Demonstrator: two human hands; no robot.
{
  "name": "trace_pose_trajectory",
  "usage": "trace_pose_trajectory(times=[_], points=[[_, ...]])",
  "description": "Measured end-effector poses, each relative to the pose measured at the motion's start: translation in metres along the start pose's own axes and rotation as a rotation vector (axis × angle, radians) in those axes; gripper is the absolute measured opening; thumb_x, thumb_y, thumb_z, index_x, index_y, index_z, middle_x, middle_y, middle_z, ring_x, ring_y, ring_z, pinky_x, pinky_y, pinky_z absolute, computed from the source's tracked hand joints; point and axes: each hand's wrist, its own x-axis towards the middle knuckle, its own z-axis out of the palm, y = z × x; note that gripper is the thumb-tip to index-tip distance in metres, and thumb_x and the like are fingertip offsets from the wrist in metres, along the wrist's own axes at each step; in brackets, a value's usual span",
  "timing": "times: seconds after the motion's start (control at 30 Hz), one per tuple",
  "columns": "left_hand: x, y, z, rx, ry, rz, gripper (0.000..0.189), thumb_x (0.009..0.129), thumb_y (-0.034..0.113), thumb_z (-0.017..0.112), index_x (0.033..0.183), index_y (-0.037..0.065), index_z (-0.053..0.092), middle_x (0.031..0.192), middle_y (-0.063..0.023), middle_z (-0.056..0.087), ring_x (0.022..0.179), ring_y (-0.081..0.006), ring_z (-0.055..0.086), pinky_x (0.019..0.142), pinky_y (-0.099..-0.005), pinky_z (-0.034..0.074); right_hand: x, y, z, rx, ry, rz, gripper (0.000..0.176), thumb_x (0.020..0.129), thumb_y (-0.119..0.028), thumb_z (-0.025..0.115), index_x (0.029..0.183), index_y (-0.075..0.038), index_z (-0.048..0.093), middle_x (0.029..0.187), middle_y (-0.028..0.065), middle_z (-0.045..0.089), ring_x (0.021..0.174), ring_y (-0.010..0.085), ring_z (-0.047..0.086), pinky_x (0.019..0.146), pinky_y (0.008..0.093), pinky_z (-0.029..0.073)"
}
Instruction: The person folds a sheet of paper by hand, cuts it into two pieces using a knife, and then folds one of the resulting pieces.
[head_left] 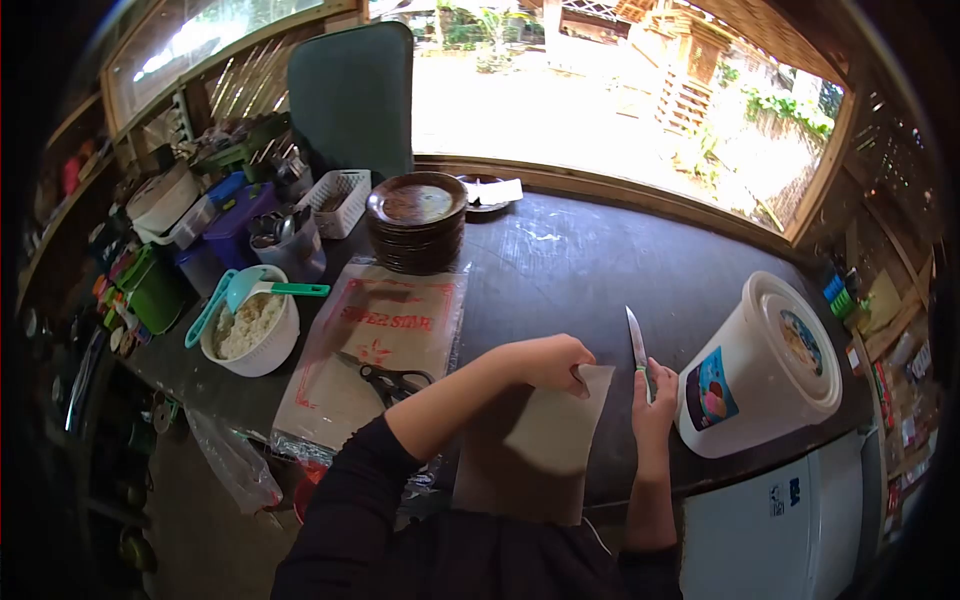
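My left hand (pixel 552 362) pinches the upper corner of a sheet of brown paper (pixel 540 440), which hangs toward my body over the table's front edge. A shadow falls across the sheet. In my right hand (pixel 655 392) is a knife (pixel 636 338), its blade pointing up and away from me, just right of the paper. Left of my forearm lies a plastic-wrapped pack of brown paper (pixel 335 385) with red print. Black-handled scissors (pixel 392 381) rest on that pack, partly hidden by my arm.
A white bowl of rice (pixel 252 335) with turquoise utensils stands at left. Brown plates (pixel 415 225) are stacked at the back, beside a white basket (pixel 338 202). A big white lidded tub (pixel 755 375) is on the right, near the table's edge. Utensil containers (pixel 287 245) crowd the far left.
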Motion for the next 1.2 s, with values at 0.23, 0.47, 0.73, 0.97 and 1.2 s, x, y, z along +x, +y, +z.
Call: trace_pose_trajectory(times=[0.23, 0.47, 0.73, 0.97, 1.2], points=[[-0.057, 0.009, -0.047, -0.164, 0.222, -0.003, 0.024, 0.078, 0.016, 0.072, 0.094, -0.001, 0.067, 0.081, -0.0109, 0.069, 0.075, -0.0141, 0.063, 0.071, -0.0303, 0.050, 0.029, -0.081, 0.009, 0.597, -0.844, 0.086, 0.020, 0.092, -0.014, 0.059, 0.102, 0.003, 0.063, 0.080, -0.0007, 0.059, 0.076, 0.0057, 0.051, 0.067, 0.0232, 0.044], [-0.094, -0.012, -0.073, 0.620, 1.186, 0.221, 0.049, 0.080, 0.022, 0.072, 0.121, 0.001, 0.054, 0.120, -0.0106, 0.058, 0.101, -0.0153, 0.058, 0.083, -0.0283, 0.048, 0.052, -0.086, 0.061, 0.750, -0.857, 0.051, 0.016, 0.092, -0.009, 0.057, 0.101, 0.004, 0.063, 0.081, -0.0027, 0.058, 0.074, 0.0038, 0.049, 0.066, 0.0231, 0.044], [-0.165, -0.041, -0.015, -0.645, 1.232, -0.116, 0.051, 0.084, 0.019, 0.070, 0.123, -0.003, 0.045, 0.118, -0.0134, 0.054, 0.105, -0.0159, 0.057, 0.084, -0.0280, 0.048, 0.044, -0.083, 0.072, 1.040, -0.632, 0.364, 0.020, 0.093, -0.010, 0.057, 0.105, 0.004, 0.064, 0.089, 0.0004, 0.065, 0.079, 0.0050, 0.057, 0.070, 0.0209, 0.045], [-0.150, -0.069, 0.004, -0.885, 0.988, -0.192, 0.022, 0.083, 0.021, 0.073, 0.084, 0.004, 0.059, 0.071, 0.0000, 0.062, 0.062, -0.0051, 0.057, 0.056, -0.0197, 0.044, 0.034, -0.072, 0.088, 1.002, -0.564, 0.384, 0.019, 0.092, -0.011, 0.060, 0.103, 0.004, 0.066, 0.089, 0.0014, 0.066, 0.077, 0.0054, 0.059, 0.068, 0.0208, 0.046], [-0.144, -0.079, 0.012, -0.835, 1.019, -0.171, 0.020, 0.087, 0.019, 0.068, 0.078, 0.004, 0.058, 0.069, -0.0009, 0.062, 0.059, -0.0049, 0.055, 0.055, -0.0202, 0.043, 0.034, -0.067, 0.088, 0.956, -0.618, 0.462, 0.021, 0.089, -0.012, 0.064, 0.103, 0.003, 0.066, 0.090, 0.0045, 0.067, 0.080, 0.0089, 0.061, 0.072, 0.0223, 0.047]])
